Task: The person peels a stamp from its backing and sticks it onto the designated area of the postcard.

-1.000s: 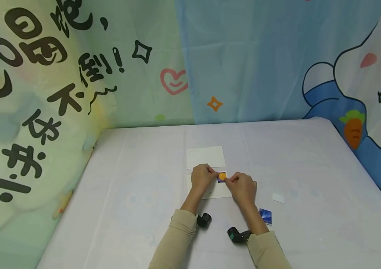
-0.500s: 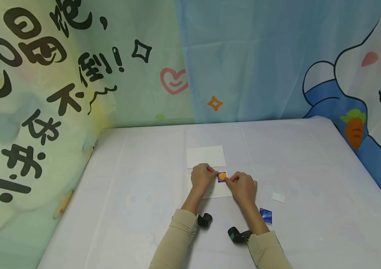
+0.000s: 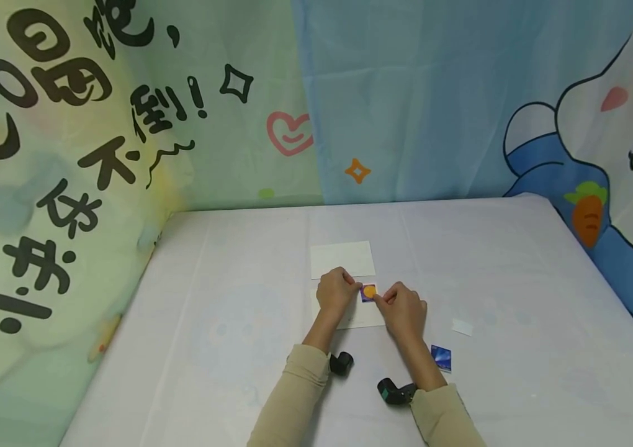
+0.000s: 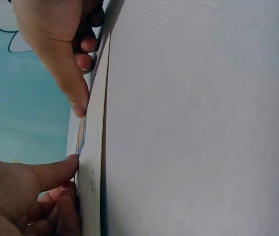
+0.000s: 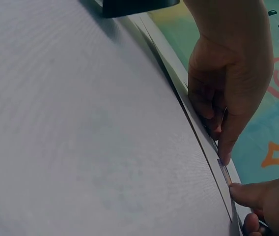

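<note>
A small square picture (image 3: 369,292), an orange disc on a purple-blue ground, lies over a white card (image 3: 358,318). My left hand (image 3: 339,290) pinches its left edge between thumb and fingertips. At the lower right corner, my right hand (image 3: 404,308) holds it the same way. In the left wrist view the square (image 4: 81,135) appears nearly edge-on, with the left thumb (image 4: 56,172) and right thumb (image 4: 70,86) at its two sides. The remaining fingers of both hands are curled. Most of the card's left part is hidden behind the left hand.
A second white card (image 3: 341,260) lies just behind the first. Right of my right forearm are a blue square picture (image 3: 441,358) and a small white slip (image 3: 462,327). A printed curtain (image 3: 406,112) borders the white tablecloth (image 3: 227,347). Black wrist cameras (image 3: 341,364) hang at both wrists.
</note>
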The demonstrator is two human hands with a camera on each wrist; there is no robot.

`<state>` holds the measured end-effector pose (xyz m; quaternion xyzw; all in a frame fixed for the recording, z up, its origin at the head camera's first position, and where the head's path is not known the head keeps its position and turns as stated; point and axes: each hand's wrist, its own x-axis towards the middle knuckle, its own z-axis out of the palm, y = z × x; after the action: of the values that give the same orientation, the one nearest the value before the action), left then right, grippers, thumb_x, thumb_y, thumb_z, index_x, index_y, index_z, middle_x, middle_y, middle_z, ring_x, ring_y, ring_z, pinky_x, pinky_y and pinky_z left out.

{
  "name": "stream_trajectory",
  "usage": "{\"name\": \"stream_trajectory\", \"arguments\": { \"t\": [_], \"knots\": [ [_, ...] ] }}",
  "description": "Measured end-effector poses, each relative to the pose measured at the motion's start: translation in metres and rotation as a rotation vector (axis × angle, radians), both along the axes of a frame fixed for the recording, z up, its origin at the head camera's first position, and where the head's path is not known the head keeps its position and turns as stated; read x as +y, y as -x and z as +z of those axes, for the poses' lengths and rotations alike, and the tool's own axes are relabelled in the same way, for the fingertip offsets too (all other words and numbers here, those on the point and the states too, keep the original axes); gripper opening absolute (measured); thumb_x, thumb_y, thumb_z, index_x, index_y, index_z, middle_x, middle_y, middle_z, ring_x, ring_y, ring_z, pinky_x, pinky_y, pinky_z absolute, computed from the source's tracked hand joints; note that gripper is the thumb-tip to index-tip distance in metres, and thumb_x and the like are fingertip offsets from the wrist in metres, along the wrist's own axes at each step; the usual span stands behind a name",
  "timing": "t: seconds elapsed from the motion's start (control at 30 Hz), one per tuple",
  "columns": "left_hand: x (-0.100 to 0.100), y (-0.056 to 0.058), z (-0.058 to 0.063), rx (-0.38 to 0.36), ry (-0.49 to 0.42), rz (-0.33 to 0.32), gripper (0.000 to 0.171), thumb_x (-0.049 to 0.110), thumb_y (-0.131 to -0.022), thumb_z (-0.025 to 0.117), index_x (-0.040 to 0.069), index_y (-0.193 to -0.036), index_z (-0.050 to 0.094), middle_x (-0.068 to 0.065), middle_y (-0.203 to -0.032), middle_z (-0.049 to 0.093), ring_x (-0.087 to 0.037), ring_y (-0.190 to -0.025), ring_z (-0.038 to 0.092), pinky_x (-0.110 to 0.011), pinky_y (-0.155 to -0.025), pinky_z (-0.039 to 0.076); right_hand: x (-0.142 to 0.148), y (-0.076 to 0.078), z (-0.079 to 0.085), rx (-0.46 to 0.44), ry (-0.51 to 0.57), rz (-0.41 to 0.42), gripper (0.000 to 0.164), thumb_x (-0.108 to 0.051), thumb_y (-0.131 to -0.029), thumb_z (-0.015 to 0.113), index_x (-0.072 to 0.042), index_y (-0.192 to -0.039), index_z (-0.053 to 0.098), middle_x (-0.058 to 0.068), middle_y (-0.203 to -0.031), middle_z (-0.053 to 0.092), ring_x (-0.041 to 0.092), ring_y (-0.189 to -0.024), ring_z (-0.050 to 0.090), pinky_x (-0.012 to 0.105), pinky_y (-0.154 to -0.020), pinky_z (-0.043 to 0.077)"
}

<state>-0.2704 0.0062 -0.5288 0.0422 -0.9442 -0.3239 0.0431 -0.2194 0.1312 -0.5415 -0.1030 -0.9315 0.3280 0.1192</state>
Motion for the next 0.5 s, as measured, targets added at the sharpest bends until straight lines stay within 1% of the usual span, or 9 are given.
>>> {"name": "stream_trajectory", "arguments": {
  "t": [0.07,0.13,0.23,0.3,0.37,0.43,0.5],
  "knots": [
    [-0.001,0.000,0.002,-0.022,-0.015,-0.001,0.026,0.026,-0.073,0.079,0.013,-0.064,0.059,0.004,-0.059,0.055,-0.011,-0.051,0.046,-0.024,-0.044,0.035,-0.001,0.000,0.000,0.005,-0.004,-0.003,0.026,-0.024,-0.079,0.073,-0.007,-0.075,0.054,0.005,-0.061,0.051,0.025,-0.065,0.047,0.039,-0.067,0.029],
    [-0.005,-0.003,0.006,-0.044,-0.046,-0.009,0.024,0.027,-0.075,0.077,0.012,-0.067,0.060,0.003,-0.061,0.056,-0.011,-0.051,0.046,-0.024,-0.044,0.035,-0.002,-0.001,0.000,0.016,0.008,0.003,0.028,-0.024,-0.080,0.073,-0.006,-0.079,0.052,0.006,-0.063,0.051,0.025,-0.065,0.047,0.039,-0.067,0.029],
    [-0.016,-0.014,0.014,-0.047,-0.066,-0.026,0.020,0.027,-0.078,0.074,0.012,-0.077,0.062,0.003,-0.066,0.059,-0.011,-0.054,0.049,-0.025,-0.046,0.036,-0.002,-0.003,0.000,0.033,0.049,0.023,0.027,-0.023,-0.081,0.072,-0.004,-0.088,0.053,0.007,-0.068,0.054,0.026,-0.067,0.048,0.039,-0.067,0.029],
    [-0.027,-0.026,0.018,-0.012,-0.018,-0.037,0.020,0.026,-0.078,0.074,0.011,-0.085,0.062,0.001,-0.071,0.060,-0.013,-0.059,0.053,-0.027,-0.050,0.040,-0.001,-0.004,-0.001,0.058,0.088,0.047,0.026,-0.019,-0.082,0.070,-0.002,-0.095,0.054,0.010,-0.075,0.058,0.027,-0.071,0.051,0.040,-0.069,0.031],
    [-0.040,-0.039,0.020,0.041,0.074,-0.054,0.026,0.026,-0.078,0.074,0.010,-0.095,0.062,-0.003,-0.082,0.062,-0.017,-0.070,0.057,-0.030,-0.057,0.044,-0.001,-0.007,-0.001,0.082,0.114,0.089,0.027,-0.014,-0.083,0.068,-0.002,-0.103,0.055,0.012,-0.085,0.060,0.028,-0.079,0.053,0.041,-0.073,0.034],
    [-0.054,-0.051,0.020,0.081,0.166,-0.094,0.039,0.026,-0.079,0.074,0.006,-0.109,0.059,-0.010,-0.099,0.061,-0.024,-0.088,0.059,-0.036,-0.069,0.047,0.000,-0.010,0.001,0.108,0.113,0.154,0.031,-0.011,-0.083,0.066,-0.001,-0.112,0.056,0.015,-0.101,0.061,0.031,-0.092,0.054,0.044,-0.081,0.036],
    [-0.067,-0.061,0.018,0.096,0.235,-0.163,0.053,0.028,-0.081,0.072,0.004,-0.123,0.052,-0.016,-0.119,0.055,-0.030,-0.108,0.053,-0.043,-0.082,0.046,-0.001,-0.013,0.004,0.116,0.075,0.241,0.039,-0.011,-0.084,0.065,-0.001,-0.120,0.054,0.017,-0.117,0.056,0.033,-0.107,0.050,0.048,-0.090,0.036]
  ]
}}
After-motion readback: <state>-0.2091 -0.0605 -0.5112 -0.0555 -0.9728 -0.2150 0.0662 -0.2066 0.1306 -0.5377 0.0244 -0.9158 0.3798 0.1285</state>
